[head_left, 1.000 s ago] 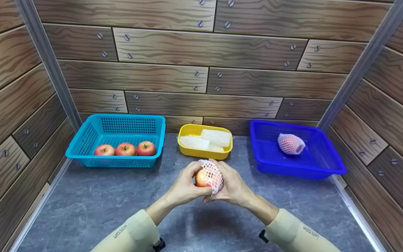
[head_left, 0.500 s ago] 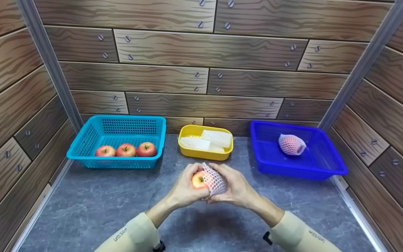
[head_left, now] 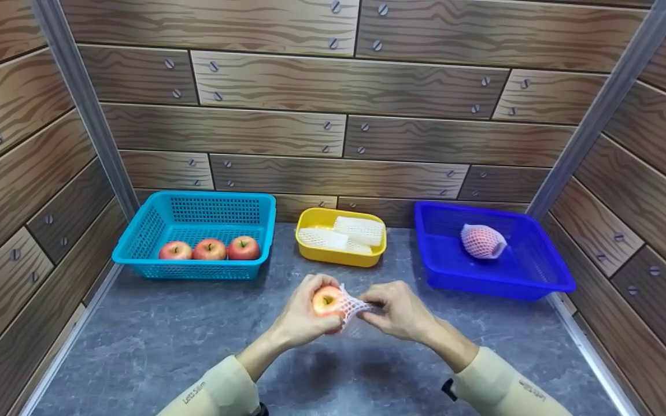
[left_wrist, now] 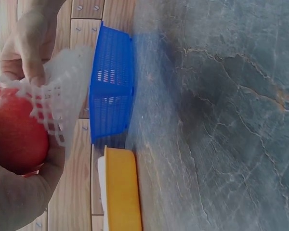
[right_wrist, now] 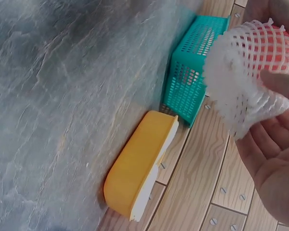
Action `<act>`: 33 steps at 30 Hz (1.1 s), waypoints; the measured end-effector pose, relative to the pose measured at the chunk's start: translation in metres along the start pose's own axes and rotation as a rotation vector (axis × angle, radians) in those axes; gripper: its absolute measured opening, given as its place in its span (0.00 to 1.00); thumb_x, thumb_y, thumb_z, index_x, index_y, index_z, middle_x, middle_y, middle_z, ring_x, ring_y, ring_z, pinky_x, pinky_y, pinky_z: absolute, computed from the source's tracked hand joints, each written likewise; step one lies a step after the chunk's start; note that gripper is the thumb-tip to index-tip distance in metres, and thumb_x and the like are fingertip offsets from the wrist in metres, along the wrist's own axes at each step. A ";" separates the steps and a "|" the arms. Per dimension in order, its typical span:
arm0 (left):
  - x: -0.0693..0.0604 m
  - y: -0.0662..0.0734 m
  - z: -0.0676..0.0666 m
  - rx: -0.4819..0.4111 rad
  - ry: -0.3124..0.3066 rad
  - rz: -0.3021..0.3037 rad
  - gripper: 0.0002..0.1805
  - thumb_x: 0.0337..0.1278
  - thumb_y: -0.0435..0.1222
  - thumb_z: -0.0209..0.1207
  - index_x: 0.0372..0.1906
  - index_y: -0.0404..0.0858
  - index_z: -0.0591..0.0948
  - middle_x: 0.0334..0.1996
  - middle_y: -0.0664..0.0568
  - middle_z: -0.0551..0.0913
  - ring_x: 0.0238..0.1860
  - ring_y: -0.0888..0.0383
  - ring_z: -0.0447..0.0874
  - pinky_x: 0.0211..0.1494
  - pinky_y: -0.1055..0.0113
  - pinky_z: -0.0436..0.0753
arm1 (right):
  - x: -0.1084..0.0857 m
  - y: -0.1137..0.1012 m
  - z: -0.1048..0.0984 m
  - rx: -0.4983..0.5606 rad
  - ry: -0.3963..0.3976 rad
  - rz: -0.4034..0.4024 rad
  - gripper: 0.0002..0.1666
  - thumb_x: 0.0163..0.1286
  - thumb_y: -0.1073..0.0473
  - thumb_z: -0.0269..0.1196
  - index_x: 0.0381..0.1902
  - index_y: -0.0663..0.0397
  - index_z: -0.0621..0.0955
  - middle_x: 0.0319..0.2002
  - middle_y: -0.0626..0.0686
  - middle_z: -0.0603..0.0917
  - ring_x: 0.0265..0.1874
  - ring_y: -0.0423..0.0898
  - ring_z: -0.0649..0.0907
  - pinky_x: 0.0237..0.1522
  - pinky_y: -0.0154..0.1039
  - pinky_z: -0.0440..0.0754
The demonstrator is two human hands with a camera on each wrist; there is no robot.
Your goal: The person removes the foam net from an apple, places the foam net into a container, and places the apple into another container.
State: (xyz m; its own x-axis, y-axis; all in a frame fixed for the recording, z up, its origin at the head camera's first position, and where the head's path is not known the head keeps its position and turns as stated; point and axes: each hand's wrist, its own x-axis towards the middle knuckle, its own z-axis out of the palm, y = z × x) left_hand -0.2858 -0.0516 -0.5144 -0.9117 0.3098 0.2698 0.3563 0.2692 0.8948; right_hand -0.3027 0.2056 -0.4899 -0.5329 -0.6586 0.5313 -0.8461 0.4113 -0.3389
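Observation:
My left hand [head_left: 300,316] grips a red and yellow apple [head_left: 327,299], its stem end facing the head camera. A white foam fruit net [head_left: 350,305] covers the apple's right side and tapers away from it. My right hand [head_left: 401,312] pinches the narrow tail of that net between thumb and fingers, apart from the apple. In the left wrist view the net [left_wrist: 62,94] flares loosely beyond the bare red apple [left_wrist: 17,130]. In the right wrist view the net's mesh [right_wrist: 253,62] is stretched over the apple, and its loose end hangs beside my right thumb.
A teal basket [head_left: 194,270] at the left holds 3 bare apples [head_left: 210,249]. Several white foam nets [head_left: 359,230] lie in a small yellow basket [head_left: 339,257] at the back middle. At the right, a blue basket [head_left: 495,286] holds one netted apple [head_left: 482,241]. Wood-patterned walls enclose the table [head_left: 154,335].
My right hand has moved from cupping the netted apple to its right, drawing the net's tail out. The left hand and apple have shifted slightly left, and more bare apple shows.

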 end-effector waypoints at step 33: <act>-0.011 -0.020 -0.017 0.032 0.060 -0.093 0.26 0.46 0.38 0.73 0.56 0.50 0.84 0.51 0.50 0.81 0.46 0.57 0.80 0.48 0.65 0.82 | 0.072 0.159 0.024 -0.835 0.262 -0.147 0.09 0.61 0.63 0.77 0.35 0.58 0.86 0.34 0.55 0.84 0.33 0.55 0.85 0.33 0.49 0.87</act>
State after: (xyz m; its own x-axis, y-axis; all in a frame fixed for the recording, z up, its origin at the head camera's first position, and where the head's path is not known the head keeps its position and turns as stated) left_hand -0.2863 -0.0759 -0.5294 -0.9513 0.2275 0.2078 0.2751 0.3235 0.9054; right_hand -0.4759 0.2084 -0.5246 -0.3160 -0.6173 0.7205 -0.5788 0.7271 0.3691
